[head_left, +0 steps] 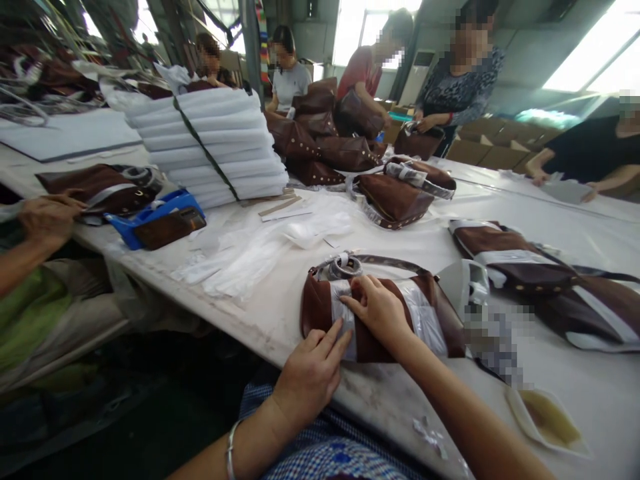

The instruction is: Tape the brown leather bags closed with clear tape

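1. Head view: a long white worktable (273,320) carries the goods; several co-workers (465,87) are placed around it.
2. Stack of white sheets (245,143): bound by a dark strap, on the left half of the table, beyond loose white wrapping (310,223).
3. Pile of brown bags (325,137): to the right of the stack, near the co-workers. Their finish is too unclear to grade.
4. Brown handbag (373,348): lies at the near edge of the table, directly before the wearer, both hands on it. Its carry strap (395,261) runs along the far side, partly covered in film.
5. Two banded bags (520,260): lying to the right of the handbag, pale bands across each.
6. Right hand (383,310): on the bag's upper face, fingers bent, thumb reaching onto the nearest band. Whether it pinches anything cannot be told.
7. Left hand (315,363): at the near side, fingers extended, tips pressing the same band.
8. Left band (339,293) and right band (423,313): both lie across the handbag. Assessment: covering appears well advanced. The right band looks placed; the left one, under both hands, is judged unfinished. Fastening underneath is hidden, so completion cannot be certified.
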Available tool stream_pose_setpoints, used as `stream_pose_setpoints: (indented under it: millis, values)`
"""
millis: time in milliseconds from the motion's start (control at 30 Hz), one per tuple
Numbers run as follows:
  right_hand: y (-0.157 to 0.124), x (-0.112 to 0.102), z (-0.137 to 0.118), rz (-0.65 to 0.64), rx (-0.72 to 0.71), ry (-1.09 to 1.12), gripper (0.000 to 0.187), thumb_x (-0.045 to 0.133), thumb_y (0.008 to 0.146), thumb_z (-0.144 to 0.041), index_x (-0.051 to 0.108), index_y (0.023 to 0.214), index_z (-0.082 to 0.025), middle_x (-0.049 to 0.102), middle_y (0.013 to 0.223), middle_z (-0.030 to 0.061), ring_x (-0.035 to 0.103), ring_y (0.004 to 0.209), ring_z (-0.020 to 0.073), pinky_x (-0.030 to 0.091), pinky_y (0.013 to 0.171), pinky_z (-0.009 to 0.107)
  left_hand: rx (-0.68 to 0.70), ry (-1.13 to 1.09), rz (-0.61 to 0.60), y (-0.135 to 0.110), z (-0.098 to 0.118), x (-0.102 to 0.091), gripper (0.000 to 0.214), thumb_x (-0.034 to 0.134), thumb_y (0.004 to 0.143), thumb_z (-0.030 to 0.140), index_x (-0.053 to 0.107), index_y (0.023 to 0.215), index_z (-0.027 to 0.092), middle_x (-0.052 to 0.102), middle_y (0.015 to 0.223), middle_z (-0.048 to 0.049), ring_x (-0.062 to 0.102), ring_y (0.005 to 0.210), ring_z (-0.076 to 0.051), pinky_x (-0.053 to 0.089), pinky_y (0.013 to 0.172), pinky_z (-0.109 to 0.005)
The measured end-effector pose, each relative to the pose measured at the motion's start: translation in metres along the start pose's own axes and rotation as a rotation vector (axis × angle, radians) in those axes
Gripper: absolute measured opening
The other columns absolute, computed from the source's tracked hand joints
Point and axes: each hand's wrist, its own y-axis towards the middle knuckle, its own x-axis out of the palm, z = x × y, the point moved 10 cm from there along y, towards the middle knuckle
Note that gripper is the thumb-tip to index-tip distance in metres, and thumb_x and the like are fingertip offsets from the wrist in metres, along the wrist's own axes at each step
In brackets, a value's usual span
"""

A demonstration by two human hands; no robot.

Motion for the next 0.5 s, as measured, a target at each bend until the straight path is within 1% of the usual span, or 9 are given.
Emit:
stream_pose_setpoints:
  millis: [100, 167, 267, 333, 433, 500]
  values:
    - [0.0023, 0.0009, -0.0012, -0.018, 0.011, -0.001, 0.018, 0.069, 0.087, -0.037, 0.059, 0.091, -0.023, 0.067, 0.09, 0.0022, 0.063, 0.067, 0.0177, 0.042, 0.054, 0.029, -0.047, -0.006, 0.037, -0.002, -0.0019, -0.0016, 0.061, 0.056, 0.085, 0.012, 0.045, 0.144, 0.013, 0.053, 0.146, -0.0088, 0.057, 0.102, -0.024, 0.055, 0.092, -0.037]
    - [0.0025, 0.002, -0.0004, -0.028, 0.023, -0.004, 0.017, 0.071, 0.086, -0.036, 0.06, 0.089, -0.023, 0.067, 0.091, 0.0025, 0.064, 0.071, 0.0186, 0.042, 0.055, 0.029, -0.07, -0.009, 0.05, -0.0032, -0.0031, -0.002, 0.062, 0.057, 0.084, 0.011, 0.045, 0.144, 0.013, 0.054, 0.145, -0.0087, 0.056, 0.104, -0.025, 0.055, 0.093, -0.037]
    - [0.002, 0.0022, 0.0042, -0.024, 0.033, 0.038, 0.015, 0.071, 0.086, -0.035, 0.062, 0.086, -0.023, 0.067, 0.09, 0.0018, 0.065, 0.072, 0.0184, 0.045, 0.059, 0.029, -0.077, -0.01, 0.024, -0.0025, -0.0026, 0.0004, 0.066, 0.061, 0.081, 0.011, 0.044, 0.145, 0.014, 0.052, 0.147, -0.0073, 0.055, 0.105, -0.025, 0.056, 0.093, -0.037]
    - [0.0011, 0.0012, 0.0049, -0.026, -0.001, 0.133, 0.01, 0.067, 0.09, -0.033, 0.065, 0.086, -0.023, 0.068, 0.091, 0.0013, 0.066, 0.075, 0.0179, 0.049, 0.066, 0.03, -0.075, -0.005, -0.002, -0.0009, -0.0015, 0.002, 0.069, 0.063, 0.079, 0.01, 0.044, 0.146, 0.016, 0.051, 0.148, -0.0049, 0.054, 0.104, -0.025, 0.056, 0.093, -0.038]
    - [-0.0025, -0.0016, 0.0008, -0.046, -0.076, 0.271, 0.012, 0.06, 0.095, -0.032, 0.069, 0.092, -0.025, 0.07, 0.105, 0.002, 0.068, 0.094, 0.018, 0.051, 0.083, 0.031, -0.07, 0.01, -0.01, 0.0013, 0.0007, 0.001, 0.07, 0.063, 0.078, 0.01, 0.044, 0.145, 0.016, 0.051, 0.149, -0.0035, 0.053, 0.103, -0.024, 0.057, 0.093, -0.037]
    - [-0.0053, -0.0011, -0.0014, -0.083, -0.084, 0.265, 0.011, 0.065, 0.091, -0.036, 0.07, 0.091, -0.026, 0.068, 0.117, 0.0026, 0.067, 0.102, 0.0198, 0.052, 0.088, 0.033, -0.069, 0.015, -0.002, 0.0021, 0.0021, -0.001, 0.07, 0.063, 0.078, 0.01, 0.044, 0.145, 0.015, 0.051, 0.148, -0.0038, 0.053, 0.102, -0.024, 0.057, 0.092, -0.037]
